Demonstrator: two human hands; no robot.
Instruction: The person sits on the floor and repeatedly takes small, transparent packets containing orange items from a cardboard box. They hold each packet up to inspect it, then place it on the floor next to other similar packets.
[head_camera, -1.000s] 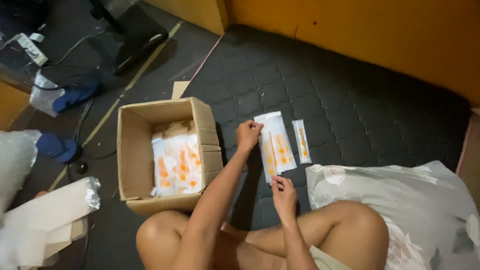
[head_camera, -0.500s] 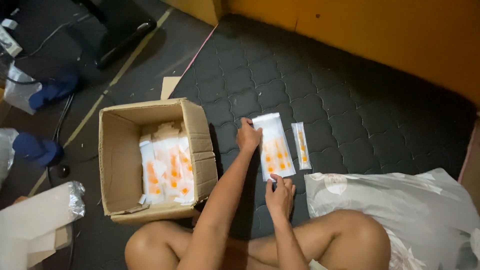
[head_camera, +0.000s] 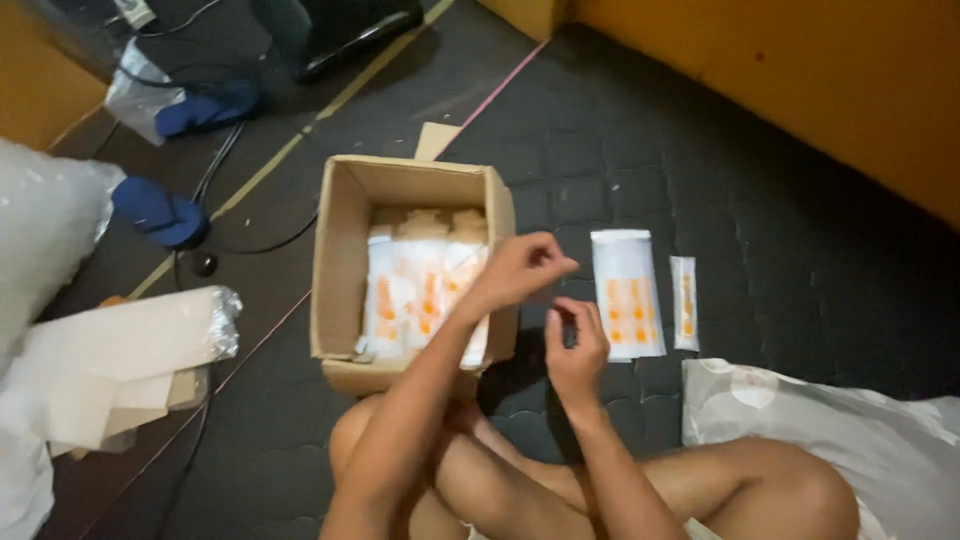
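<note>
Lifted off the white packet since half a second ago, both hands now hover empty: right hand loosely curled, left hand with fingers pinched beside the box. Beyond, the packet lies flat on the mat, a slim sachet just beside it.

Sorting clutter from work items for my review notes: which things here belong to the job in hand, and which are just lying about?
In the job:
left hand
right hand
cardboard box
sachets in box
wide packet
narrow sachet

Lying about:
blue slippers
cables
foil roll
grey bag
</note>
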